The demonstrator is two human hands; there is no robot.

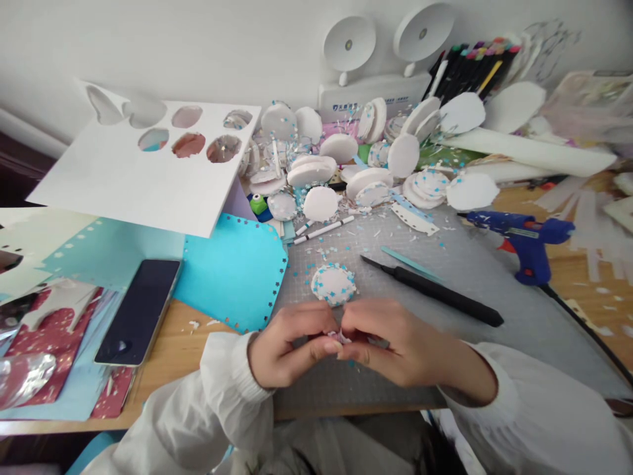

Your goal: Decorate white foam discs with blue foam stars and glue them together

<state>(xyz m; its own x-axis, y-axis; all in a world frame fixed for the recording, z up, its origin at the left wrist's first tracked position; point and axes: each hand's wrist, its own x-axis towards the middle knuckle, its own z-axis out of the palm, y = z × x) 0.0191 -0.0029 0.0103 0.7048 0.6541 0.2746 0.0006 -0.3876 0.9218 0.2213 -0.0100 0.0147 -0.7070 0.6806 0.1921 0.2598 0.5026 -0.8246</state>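
Note:
My left hand [291, 343] and my right hand [395, 340] meet over the front of the grey cutting mat. Thumbs and fingers of both pinch a small, pale pinkish scrap that looks like paper [338, 336]; most of it is hidden by the fingertips. Just beyond the hands lies a round white paper piece dotted with blue stars [333, 284]. To its right rests a black craft knife [445, 295], its blade pointing up and left, with a thin teal paper strip [409, 261] beside it.
Many white paper discs [320, 203] crowd the back. At right lies a blue glue gun [529, 241] with its cord. On the left are turquoise paper [232, 270], a phone [141, 310] and a white sheet with cut holes [148, 171]. A two-headed lamp [373, 99] stands behind.

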